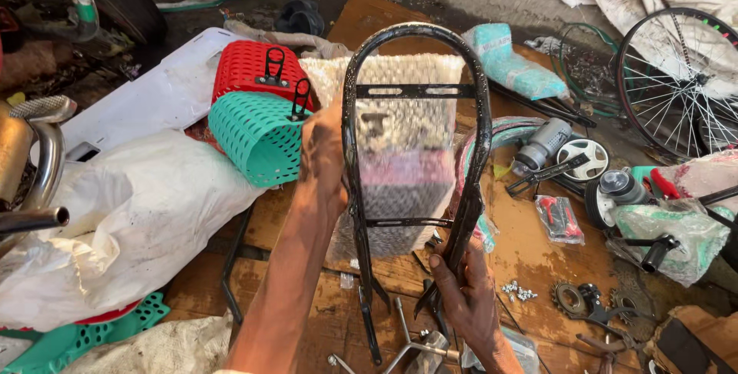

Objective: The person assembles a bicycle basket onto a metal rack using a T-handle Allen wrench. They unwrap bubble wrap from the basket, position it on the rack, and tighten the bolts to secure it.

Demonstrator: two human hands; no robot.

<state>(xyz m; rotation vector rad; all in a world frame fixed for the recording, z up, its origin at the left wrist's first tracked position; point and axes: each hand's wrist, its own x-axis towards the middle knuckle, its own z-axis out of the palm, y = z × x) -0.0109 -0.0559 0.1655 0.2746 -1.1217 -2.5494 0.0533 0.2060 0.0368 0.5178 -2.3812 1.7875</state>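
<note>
A black metal bicycle rear rack [416, 91], arched at the top with two crossbars, stands upright in front of me. My left hand [323, 160] grips its left side rail about halfway up. My right hand [461, 291] holds the lower right leg of the rack, fingers wrapped round the bar. Behind the rack stand a white woven basket [400, 74] and a clear plastic bag. The rack's thin legs reach down toward the wooden board [530, 251] under it.
A red basket [246, 66] and a teal basket [257, 137] lie left of the rack, beside a large white sack [131, 220]. A spoked wheel [676, 82], small wheels, pedals, sprockets [573, 297], bolts and packaged parts lie on the right. Metal stays lie by my right hand.
</note>
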